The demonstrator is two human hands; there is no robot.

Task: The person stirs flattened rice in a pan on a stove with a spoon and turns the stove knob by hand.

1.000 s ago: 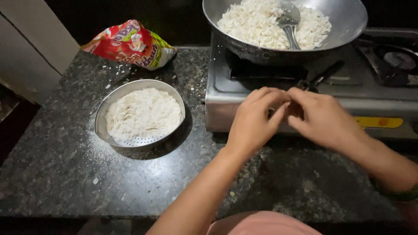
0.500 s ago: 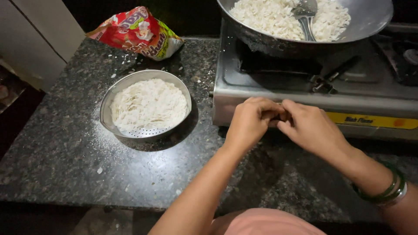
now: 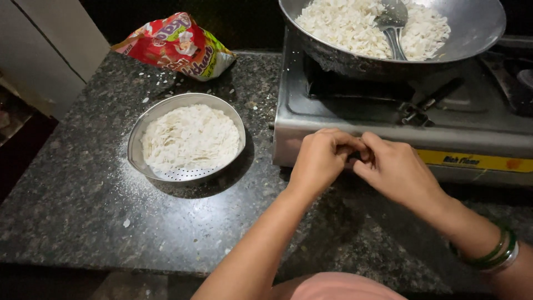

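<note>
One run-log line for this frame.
left hand and right hand: together at stove front | wok: on stove | strainer: on counter

At my ten o'clock stands a pale cream cabinet panel (image 3: 41, 50); speckled black granite counter (image 3: 72, 211) spreads below, dimly lit.

Left hand (image 3: 321, 161) and right hand (image 3: 395, 169) meet fingertip to fingertip, fingers curled inward. Both forearms extend forward, converging. Anything pinched between them cannot be made out.
</note>
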